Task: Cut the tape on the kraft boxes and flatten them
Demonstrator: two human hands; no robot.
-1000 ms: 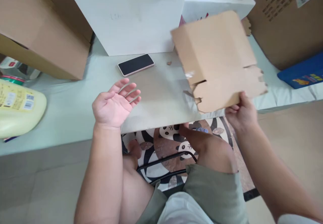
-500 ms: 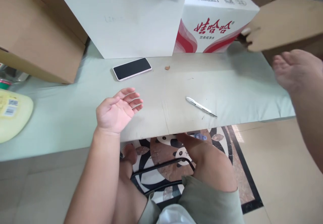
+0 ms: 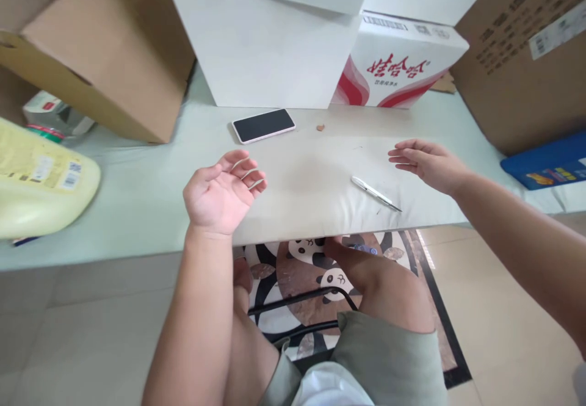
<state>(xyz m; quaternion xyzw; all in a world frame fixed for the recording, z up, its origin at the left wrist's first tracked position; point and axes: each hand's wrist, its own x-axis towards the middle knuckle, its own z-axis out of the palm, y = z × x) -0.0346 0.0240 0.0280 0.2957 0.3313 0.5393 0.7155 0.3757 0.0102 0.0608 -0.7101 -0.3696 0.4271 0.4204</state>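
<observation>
Right hand [image 3: 428,163] empty, fingers extended close together; cardboard sheet gone from it, leaving both hands free. Left hand [image 3: 218,201] empty, palm up, fingers loosely curled. Pen [image 3: 376,194] near right hand, toward body. Phone [image 3: 264,126] just beyond left hand; white box [image 3: 274,58] behind phone.

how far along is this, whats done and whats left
Looks done: the right hand has let go of the flat cardboard it held a second ago. A cardboard edge shows beside the printed box; whether it is that piece, I can't tell. In hand: nothing; the left hand is empty too. Left: unclear; a white pen-like tool lies on the table.
</observation>
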